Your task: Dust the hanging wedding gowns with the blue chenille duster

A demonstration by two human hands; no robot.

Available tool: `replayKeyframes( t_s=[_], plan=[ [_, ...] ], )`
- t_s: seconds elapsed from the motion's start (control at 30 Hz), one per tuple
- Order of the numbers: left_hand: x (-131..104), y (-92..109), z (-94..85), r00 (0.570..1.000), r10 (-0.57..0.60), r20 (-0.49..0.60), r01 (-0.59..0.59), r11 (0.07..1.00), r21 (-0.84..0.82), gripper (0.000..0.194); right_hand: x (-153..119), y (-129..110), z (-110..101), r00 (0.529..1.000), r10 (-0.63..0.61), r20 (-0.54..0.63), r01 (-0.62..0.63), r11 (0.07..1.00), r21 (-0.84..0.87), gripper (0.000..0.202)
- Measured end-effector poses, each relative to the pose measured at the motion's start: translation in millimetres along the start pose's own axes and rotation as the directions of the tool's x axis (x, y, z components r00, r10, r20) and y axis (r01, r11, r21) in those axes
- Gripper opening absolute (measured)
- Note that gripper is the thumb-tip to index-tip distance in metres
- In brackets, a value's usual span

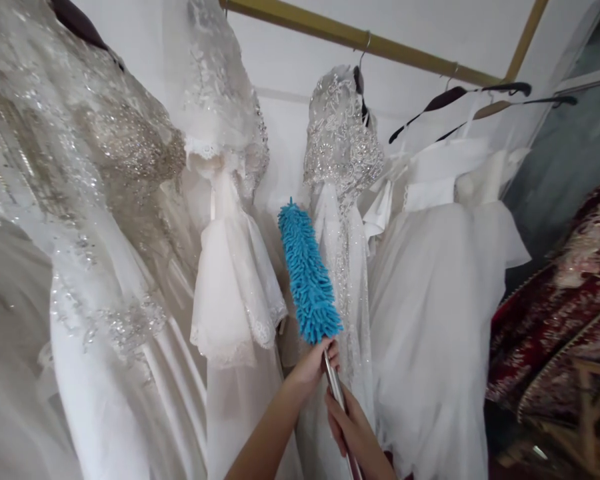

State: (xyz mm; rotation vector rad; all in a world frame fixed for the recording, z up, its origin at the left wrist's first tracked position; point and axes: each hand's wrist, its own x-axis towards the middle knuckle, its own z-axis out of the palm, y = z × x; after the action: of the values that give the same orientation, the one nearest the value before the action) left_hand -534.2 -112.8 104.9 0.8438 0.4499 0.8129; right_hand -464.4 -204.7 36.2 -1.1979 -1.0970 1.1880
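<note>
A duster with a fluffy blue head and a shiny metal handle rises through the middle of the head view, tilted a little to the left. My left hand is closed round it just below the blue head. Lower down, my right hand wraps round the metal handle. Behind the blue head hangs a beaded white gown; whether they touch I cannot tell. To the left is a white dress with lace-edged tiers.
A gold rail runs across the top, with dark hangers on it. A sequined gown fills the left. Plain white dresses hang at right. Beyond them are a dark red embroidered garment and a wooden frame.
</note>
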Motion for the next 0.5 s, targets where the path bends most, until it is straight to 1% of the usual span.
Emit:
replayKeyframes(
  t_s=[0.07, 0.1, 0.2, 0.27, 0.4, 0.5],
  plan=[
    [2.6, -8.3, -3.4, 0.999, -0.030, -0.011, 0.030, 0.999, -0.019, 0.042, -1.8, 4.7, -2.4, 1.000, 0.008, 0.018, -0.008, 1.000, 0.007, 0.054],
    [3.3, -14.1, -6.4, 0.998, -0.053, -0.021, 0.052, 0.998, -0.030, 0.041, -3.5, 8.0, -3.6, 0.999, 0.032, 0.025, -0.032, 0.999, 0.015, 0.056],
    [2.6, -34.1, -17.2, 0.993, -0.096, -0.062, 0.092, 0.994, -0.062, 0.038, -11.3, 19.0, -6.8, 0.993, 0.112, 0.029, -0.112, 0.994, 0.009, 0.069],
    [-0.3, -47.7, -24.3, 0.990, -0.108, -0.088, 0.101, 0.991, -0.086, 0.037, -17.8, 26.7, -8.1, 0.988, 0.150, 0.030, -0.150, 0.989, -0.004, 0.073],
    [-7.9, -72.9, -37.0, 0.988, -0.109, -0.110, 0.094, 0.987, -0.132, 0.040, -29.7, 45.7, -7.2, 0.975, 0.216, -0.045, -0.216, 0.976, 0.015, 0.075],
    [-12.8, -87.7, -44.4, 0.981, -0.144, -0.132, 0.125, 0.982, -0.142, 0.044, -35.0, 62.8, -4.9, 0.968, 0.227, -0.102, -0.226, 0.974, 0.020, 0.077]
  ],
)
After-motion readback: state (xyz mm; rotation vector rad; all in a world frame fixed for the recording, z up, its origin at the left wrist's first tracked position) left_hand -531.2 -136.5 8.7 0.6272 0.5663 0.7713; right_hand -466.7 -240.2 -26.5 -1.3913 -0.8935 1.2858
